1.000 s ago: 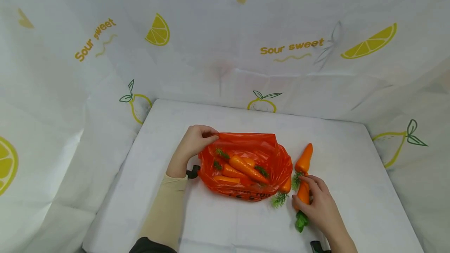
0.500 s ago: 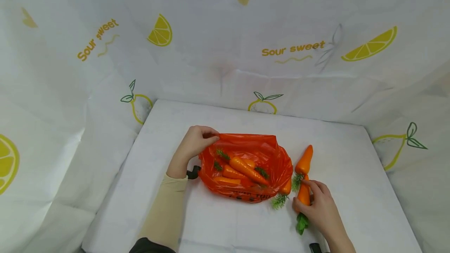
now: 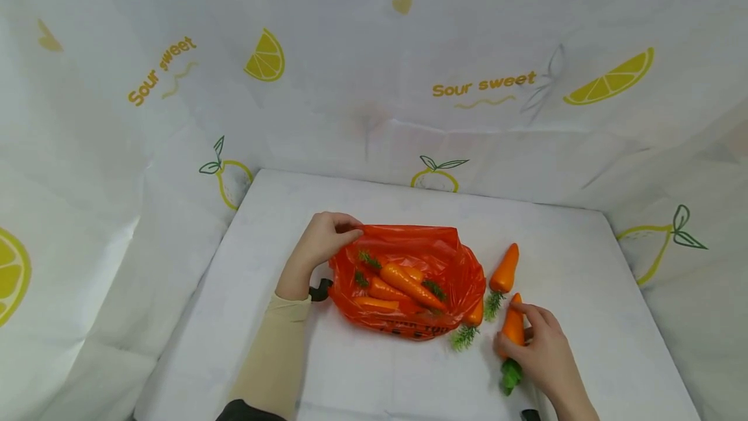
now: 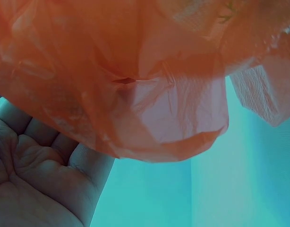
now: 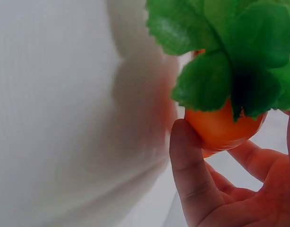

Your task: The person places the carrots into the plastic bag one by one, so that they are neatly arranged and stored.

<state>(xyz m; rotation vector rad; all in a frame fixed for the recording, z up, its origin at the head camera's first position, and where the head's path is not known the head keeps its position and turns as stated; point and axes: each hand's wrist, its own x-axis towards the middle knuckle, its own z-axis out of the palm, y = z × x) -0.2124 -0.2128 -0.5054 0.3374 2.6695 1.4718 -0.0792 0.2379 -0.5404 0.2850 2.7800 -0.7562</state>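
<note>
A red plastic bag (image 3: 409, 239) lies on the white table with its mouth spread, and several orange carrots (image 3: 409, 286) with feathery green tops rest in it. At its upper left edge, my left hand (image 3: 318, 239) pinches the rim; in the left wrist view the orange-looking film (image 4: 112, 94) covers those fingertips. Right of the bag, my right hand (image 3: 543, 346) holds a carrot (image 3: 513, 322) between thumb and fingers. Its broad green leaves (image 5: 220, 52) point toward me and show large in the right wrist view, with the thumb (image 5: 192, 175) against the orange root.
Another carrot (image 3: 504, 269) with a feathery top lies just beyond the held one. One more carrot (image 3: 474, 312) sits at the bag's right side, its green tuft (image 3: 464, 338) out on the table (image 3: 350, 382). A lemon-print sheet (image 3: 327, 83) surrounds the table's back and sides.
My right hand has shifted slightly right with the held carrot, opening a gap between it and the carrot beyond. My left hand stays at the bag's rim.
</note>
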